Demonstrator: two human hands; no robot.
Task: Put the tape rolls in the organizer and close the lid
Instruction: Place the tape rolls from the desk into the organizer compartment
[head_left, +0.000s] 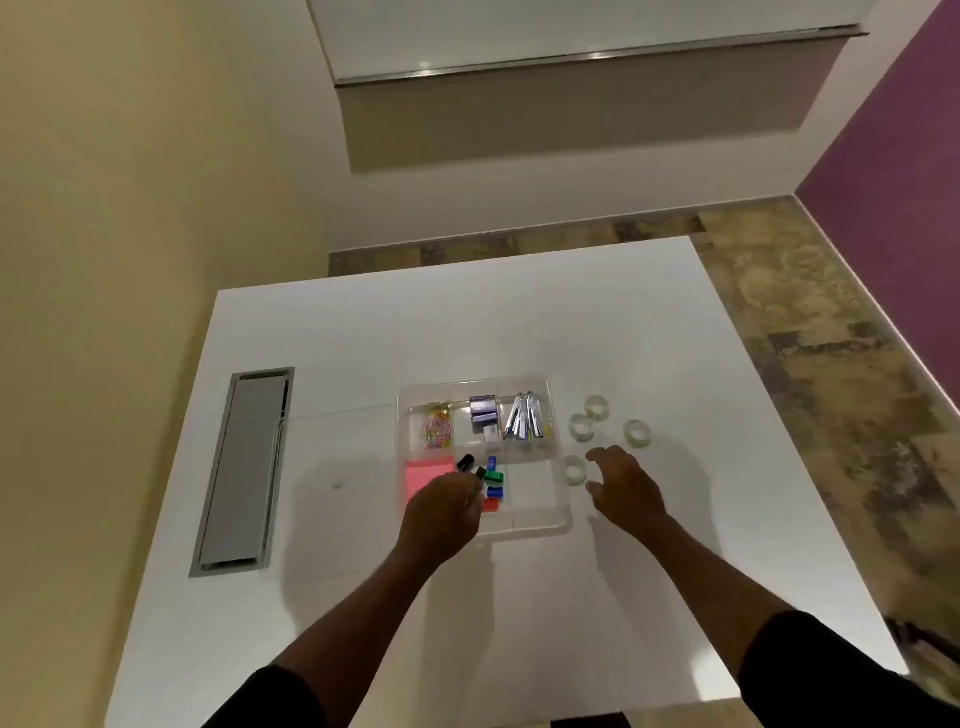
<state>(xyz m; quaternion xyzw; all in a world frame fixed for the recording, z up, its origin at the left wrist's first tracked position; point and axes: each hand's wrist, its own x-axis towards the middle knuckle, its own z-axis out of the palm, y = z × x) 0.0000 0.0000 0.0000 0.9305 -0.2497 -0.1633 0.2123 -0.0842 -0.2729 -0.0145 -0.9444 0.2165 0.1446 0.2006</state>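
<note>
Head view: 4 clear tape rolls on the table, right of the open organizer. Right hand spread, empty, beside the nearest. Left hand over organizer; grip unclear. Risk: roll skids away if nudged.
</note>
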